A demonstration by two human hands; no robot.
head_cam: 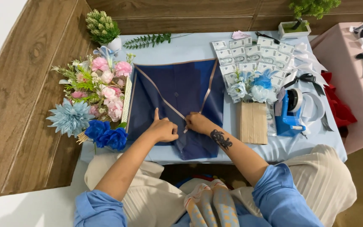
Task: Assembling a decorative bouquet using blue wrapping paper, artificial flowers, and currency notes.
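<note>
Nearest the camera: crossed feet in patterned socks (209, 206), below blue rolled sleeves and a cream pleated garment.
Far left: pale blue spiky flower (70, 117) and dark blue roses (106, 136) at the table's left edge.
Above those: pink and white bouquet (101, 90) lying just beside the wrapping sheet; small potted green sprig (103, 27) behind it.
Table: pale blue cloth (198, 44) under everything.
Wrapping sheet: navy wrapping paper (177, 88) with a tan border, spread flat at the middle of the table, two edges folded inward to meet in a V near the hands.
Left hand (164, 129): resting on the paper's lower middle, fingers curled loosely, index finger stretched up along the fold; pressing down, gripping nothing visible.
Right hand (196, 122): just beside the left, fingertips pinched on the tan fold edge where the two borders meet; tattooed forearm behind.
Right of the paper: banknote fan (253, 54) with pale blue flowers, standing on a kraft paper block (253, 122).
Further right: blue tape dispenser (290, 113), black and white ribbons (305, 77).
Far right: pink-covered table (358, 84) with dark ribbons.
</note>
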